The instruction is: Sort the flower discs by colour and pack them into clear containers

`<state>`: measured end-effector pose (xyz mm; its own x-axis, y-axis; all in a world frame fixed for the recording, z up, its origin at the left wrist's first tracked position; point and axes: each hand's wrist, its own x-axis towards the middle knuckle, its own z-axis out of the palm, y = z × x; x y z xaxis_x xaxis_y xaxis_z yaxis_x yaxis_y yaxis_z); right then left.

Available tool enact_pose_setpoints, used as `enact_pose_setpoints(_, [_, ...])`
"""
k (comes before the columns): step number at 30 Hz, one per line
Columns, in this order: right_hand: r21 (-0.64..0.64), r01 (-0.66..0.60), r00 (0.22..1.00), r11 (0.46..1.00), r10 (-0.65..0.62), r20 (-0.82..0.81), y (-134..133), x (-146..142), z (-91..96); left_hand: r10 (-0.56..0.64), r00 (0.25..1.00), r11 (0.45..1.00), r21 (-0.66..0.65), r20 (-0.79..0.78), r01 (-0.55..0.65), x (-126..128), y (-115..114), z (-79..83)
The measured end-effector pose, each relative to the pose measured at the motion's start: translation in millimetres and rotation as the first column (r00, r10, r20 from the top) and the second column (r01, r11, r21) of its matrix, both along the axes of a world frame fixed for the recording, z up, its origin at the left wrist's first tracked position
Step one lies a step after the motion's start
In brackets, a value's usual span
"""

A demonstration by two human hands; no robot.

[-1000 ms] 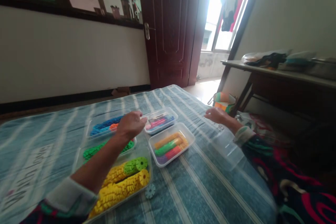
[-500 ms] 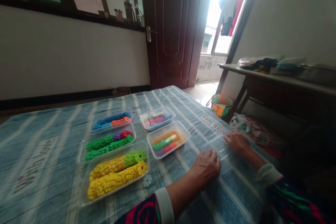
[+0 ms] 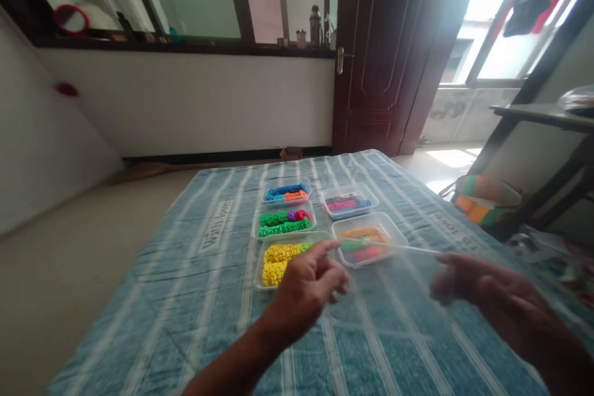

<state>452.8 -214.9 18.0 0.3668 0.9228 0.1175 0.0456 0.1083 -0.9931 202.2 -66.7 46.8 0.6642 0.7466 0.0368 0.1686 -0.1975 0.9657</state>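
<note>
I hold an empty clear plastic tray (image 3: 394,278) lifted over the striped blue mat (image 3: 195,297). My left hand (image 3: 306,288) pinches its left edge, fingers closed. My right hand (image 3: 482,288) grips its right side and is blurred. Beyond the hands lie five clear trays of coloured toy pieces: yellow ones (image 3: 276,263), green with purple and red (image 3: 284,223), blue and orange (image 3: 286,193), pink and blue sticks (image 3: 349,203), and orange, green and red sticks (image 3: 369,241).
The mat lies on the floor. A dark wooden door (image 3: 385,55) stands behind it. At the right are a table (image 3: 542,114) and a colourful bag (image 3: 485,198) on the floor. A windowsill (image 3: 185,46) holds bottles and cups.
The clear tray has come up off the mat between both hands. The view has swung left and pulled back, so the filled trays look smaller and farther.
</note>
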Motion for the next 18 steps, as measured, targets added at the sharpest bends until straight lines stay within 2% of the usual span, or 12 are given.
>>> enact_pose_setpoints(2, [-0.067,-0.083,0.996,0.994,0.081,-0.025,30,-42,0.6,0.134,0.989,0.984,-0.109,-0.063,-0.140,-26,19,0.9])
enact_pose_setpoints(4, [-0.070,-0.090,0.994,0.994,0.085,-0.069,66,-75,-0.6,0.229,0.963,0.965,-0.095,-0.140,-0.243,-46,40,-2.1])
enact_pose_setpoints(6, [-0.073,-0.061,0.993,0.995,0.054,-0.102,101,-95,-3.6,0.345,0.911,0.938,0.053,-0.227,-0.342,-60,58,-7.9])
enact_pose_setpoints(7, [-0.081,-0.056,0.993,0.995,0.047,-0.109,117,-101,-6.0,0.432,0.859,0.900,0.185,-0.274,-0.393,-66,66,-11.7])
enact_pose_setpoints(9, [-0.121,-0.040,0.994,0.992,0.027,-0.101,144,-105,-12.1,0.594,0.718,0.790,0.434,-0.362,-0.434,-75,79,-21.4])
enact_pose_setpoints(10, [-0.158,-0.031,0.996,0.987,0.016,-0.090,154,-105,-15.6,0.631,0.665,0.759,0.494,-0.399,-0.424,-79,83,-27.1])
enact_pose_setpoints(11, [-0.201,-0.029,0.997,0.979,0.013,-0.077,161,-105,-19.0,0.632,0.639,0.762,0.502,-0.439,-0.409,-83,85,-33.3])
enact_pose_setpoints(12, [-0.241,-0.032,0.998,0.970,0.018,-0.063,166,-105,-22.0,0.603,0.645,0.790,0.466,-0.470,-0.399,-86,86,-39.8])
enact_pose_setpoints(15, [-0.314,-0.035,0.999,0.949,0.035,-0.006,173,-106,-27.5,0.439,0.770,0.898,0.229,-0.464,-0.375,-91,82,-59.5])
enact_pose_setpoints(18, [-0.365,0.035,0.992,0.930,0.012,0.125,173,-110,-27.9,0.403,0.851,0.914,0.100,-0.337,-0.393,-91,76,-75.7])
